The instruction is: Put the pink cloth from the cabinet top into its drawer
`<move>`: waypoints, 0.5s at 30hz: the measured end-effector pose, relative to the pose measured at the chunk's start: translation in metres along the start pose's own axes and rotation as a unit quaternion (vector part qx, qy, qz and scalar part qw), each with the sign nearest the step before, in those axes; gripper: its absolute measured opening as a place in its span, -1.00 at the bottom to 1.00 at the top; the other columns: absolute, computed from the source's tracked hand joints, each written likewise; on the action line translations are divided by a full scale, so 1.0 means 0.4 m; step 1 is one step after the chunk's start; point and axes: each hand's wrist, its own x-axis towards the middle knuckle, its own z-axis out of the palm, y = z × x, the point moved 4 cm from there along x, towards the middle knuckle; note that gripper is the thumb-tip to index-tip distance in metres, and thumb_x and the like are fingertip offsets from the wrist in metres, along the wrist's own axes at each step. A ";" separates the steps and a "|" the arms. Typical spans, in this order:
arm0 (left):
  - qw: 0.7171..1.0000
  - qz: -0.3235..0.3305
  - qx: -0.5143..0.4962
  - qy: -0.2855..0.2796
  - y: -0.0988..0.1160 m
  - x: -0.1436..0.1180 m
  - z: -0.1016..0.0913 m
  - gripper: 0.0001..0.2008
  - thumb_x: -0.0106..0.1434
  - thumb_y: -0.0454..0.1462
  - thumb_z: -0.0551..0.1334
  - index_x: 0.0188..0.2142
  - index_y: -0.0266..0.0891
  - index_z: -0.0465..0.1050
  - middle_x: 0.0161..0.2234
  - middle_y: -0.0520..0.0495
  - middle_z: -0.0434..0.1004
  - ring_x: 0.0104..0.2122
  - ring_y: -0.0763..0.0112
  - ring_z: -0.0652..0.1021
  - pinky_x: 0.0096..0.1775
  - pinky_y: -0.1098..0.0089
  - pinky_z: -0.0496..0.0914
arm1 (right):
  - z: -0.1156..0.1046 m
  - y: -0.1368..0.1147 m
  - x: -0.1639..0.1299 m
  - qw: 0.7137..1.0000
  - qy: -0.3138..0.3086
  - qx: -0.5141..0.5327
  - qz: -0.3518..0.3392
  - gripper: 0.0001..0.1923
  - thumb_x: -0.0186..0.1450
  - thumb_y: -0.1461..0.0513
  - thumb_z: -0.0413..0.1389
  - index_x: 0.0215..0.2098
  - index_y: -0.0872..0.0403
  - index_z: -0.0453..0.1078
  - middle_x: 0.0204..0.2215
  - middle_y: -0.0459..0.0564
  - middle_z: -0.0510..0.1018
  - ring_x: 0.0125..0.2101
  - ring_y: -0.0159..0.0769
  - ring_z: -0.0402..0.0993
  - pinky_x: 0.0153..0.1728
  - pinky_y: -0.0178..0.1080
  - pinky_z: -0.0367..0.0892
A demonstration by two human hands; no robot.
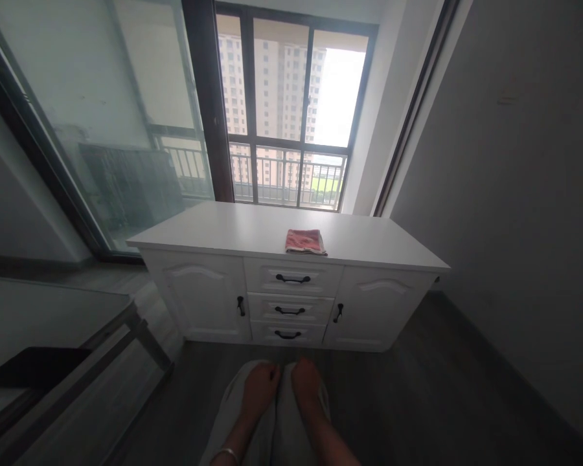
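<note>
Low at 6 o'clock in the head view, the person's left hand (261,385) and right hand (305,380) lie side by side, almost touching, both curled loosely into soft fists with nothing pinched or gripped between the fingers; they seem to rest on pale grey cloth (276,421), probably clothing over the knees, which would suit someone seated or crouched and facing forward. A thin silver bangle (227,454) circles the left wrist at the bottom edge. Well apart from the hands, up at 12 o'clock, stands a white sideboard (199,294) with three stacked drawers (291,304) in the middle, each with a dark curved handle, and a door on either side. A folded red-and-pink towel (306,241) lies flat on its top, close to the front edge and a little right of centre, directly above the drawers; folded square and laid near the edge, it looks set down for easy reach. Otherwise the white top shows only a smooth matte surface catching daylight. Behind it a tall dark-framed window (291,110) with a railing looks out on high apartment blocks. At 9 o'clock a sliding glass door (102,116) reflects the room, and a low dark-edged ledge runs below it. Plain grey wall (515,194) fills 3 o'clock, and the floor (418,401) is dark wood-look plank.
</note>
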 end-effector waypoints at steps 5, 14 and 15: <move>0.976 0.013 -0.173 0.134 0.062 0.095 -0.155 -0.51 0.54 -0.06 0.06 -0.57 -0.02 0.18 -0.57 -0.02 0.45 -0.46 0.16 0.58 -0.34 0.29 0.39 | 0.006 0.013 0.005 0.999 -0.012 -0.026 0.014 -0.46 0.55 0.48 -0.13 0.09 0.23 0.72 0.00 0.38 0.78 0.03 0.11 0.79 -0.01 -0.07 0.65; 0.964 0.179 -0.071 0.185 0.363 0.437 -0.393 -0.82 0.49 -0.24 0.28 0.04 -0.17 0.57 0.07 -0.24 0.70 0.15 0.03 0.62 0.23 0.13 0.44 | -0.003 0.025 0.006 0.999 -0.005 -0.019 0.038 -0.50 0.54 0.45 -0.06 0.05 0.17 0.75 -0.02 0.33 0.79 0.00 0.06 0.81 -0.04 -0.13 0.67; 0.966 0.184 -0.053 0.176 0.379 0.452 -0.381 -0.79 0.47 -0.26 0.31 0.06 -0.19 0.58 0.08 -0.27 0.70 0.15 0.01 0.62 0.21 0.12 0.44 | -0.003 0.025 0.006 0.999 0.001 -0.017 0.037 -0.50 0.54 0.45 -0.06 0.04 0.17 0.75 -0.03 0.32 0.79 -0.01 0.06 0.81 -0.05 -0.14 0.67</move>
